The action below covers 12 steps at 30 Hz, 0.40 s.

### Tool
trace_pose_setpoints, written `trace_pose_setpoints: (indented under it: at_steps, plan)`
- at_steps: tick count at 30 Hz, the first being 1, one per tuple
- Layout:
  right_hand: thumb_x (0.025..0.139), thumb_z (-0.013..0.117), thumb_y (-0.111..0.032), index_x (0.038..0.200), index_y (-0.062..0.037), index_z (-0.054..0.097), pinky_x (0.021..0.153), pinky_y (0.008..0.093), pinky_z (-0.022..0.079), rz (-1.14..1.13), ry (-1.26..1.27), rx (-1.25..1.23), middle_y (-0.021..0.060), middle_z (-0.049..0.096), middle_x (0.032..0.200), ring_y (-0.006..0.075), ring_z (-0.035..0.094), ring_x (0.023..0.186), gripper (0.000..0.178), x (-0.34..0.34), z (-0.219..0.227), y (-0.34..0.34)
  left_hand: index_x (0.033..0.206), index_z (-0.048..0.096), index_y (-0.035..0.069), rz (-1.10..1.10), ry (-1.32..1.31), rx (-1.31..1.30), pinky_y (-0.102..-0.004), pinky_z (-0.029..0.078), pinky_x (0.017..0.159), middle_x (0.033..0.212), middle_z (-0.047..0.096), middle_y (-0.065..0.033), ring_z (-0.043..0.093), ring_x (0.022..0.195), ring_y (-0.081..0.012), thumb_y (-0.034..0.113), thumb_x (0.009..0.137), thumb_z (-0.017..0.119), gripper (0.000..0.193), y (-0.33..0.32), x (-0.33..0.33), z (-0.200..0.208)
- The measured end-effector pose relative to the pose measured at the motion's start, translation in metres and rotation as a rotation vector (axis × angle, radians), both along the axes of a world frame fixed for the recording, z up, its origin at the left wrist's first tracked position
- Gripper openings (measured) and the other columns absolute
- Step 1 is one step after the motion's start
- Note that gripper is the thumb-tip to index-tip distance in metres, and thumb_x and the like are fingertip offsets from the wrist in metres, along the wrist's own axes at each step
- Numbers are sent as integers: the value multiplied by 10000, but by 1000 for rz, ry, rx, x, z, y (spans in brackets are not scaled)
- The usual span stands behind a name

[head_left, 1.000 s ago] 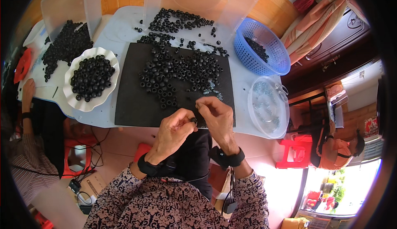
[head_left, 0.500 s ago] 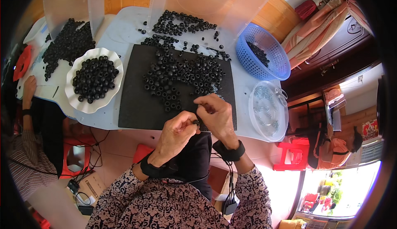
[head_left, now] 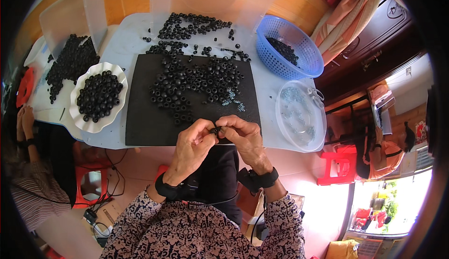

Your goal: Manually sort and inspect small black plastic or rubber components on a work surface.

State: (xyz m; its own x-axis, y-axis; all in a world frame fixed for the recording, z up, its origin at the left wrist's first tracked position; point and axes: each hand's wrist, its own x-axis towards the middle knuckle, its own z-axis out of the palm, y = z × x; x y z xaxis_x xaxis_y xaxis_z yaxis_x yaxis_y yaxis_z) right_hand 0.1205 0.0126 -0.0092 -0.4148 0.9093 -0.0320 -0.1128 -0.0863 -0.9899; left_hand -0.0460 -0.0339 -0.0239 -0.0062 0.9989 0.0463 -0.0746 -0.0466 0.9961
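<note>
My left hand [head_left: 193,143] pinches a black bead [head_left: 213,131] between thumb and fingertips, above the near edge of a black mat [head_left: 145,123]. Against the bead, the fingertips of my right hand [head_left: 246,142] are pressed together; whatever they may hold is too small or hidden. Ahead of both hands, loose black beads [head_left: 194,81] with open holes spread over the mat. To the right of those beads lie tiny clear pale-blue pieces [head_left: 232,99].
Left of the mat stands a scalloped white dish [head_left: 122,90] full of black beads. At right are a blue perforated basket [head_left: 304,58] and a clear round container [head_left: 301,139] with tiny clear pieces. Translucent bins [head_left: 210,1] stand behind. Another person's hands [head_left: 25,118] rest at far left.
My right hand has lowered from the bead pile and met my left hand, fingertips now at the bead. The view has shifted slightly.
</note>
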Motion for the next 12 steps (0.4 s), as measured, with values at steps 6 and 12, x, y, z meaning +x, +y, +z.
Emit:
trace_pose_setpoints:
  at_steps: [6, 12]
  plan:
    - [944, 584, 18, 1091, 23, 677, 832, 241, 526, 18, 31, 107, 32, 640, 996, 99, 620, 893, 174, 1, -8, 0, 1011, 592, 6, -10, -18, 17, -176, 351, 471, 768, 650, -22, 448, 556, 3, -1, 897, 548, 123, 1, 2, 0]
    - [937, 610, -4, 1157, -12, 644, 855, 241, 527, -5, 77, 22, 24, 670, 1005, 101, 630, 941, 223, 3, -11, -3, 1016, 597, 9, -1, 14, 26, -175, 349, 470, 767, 648, -10, 452, 559, 0, -6, 898, 546, 129, 1, 4, 2]
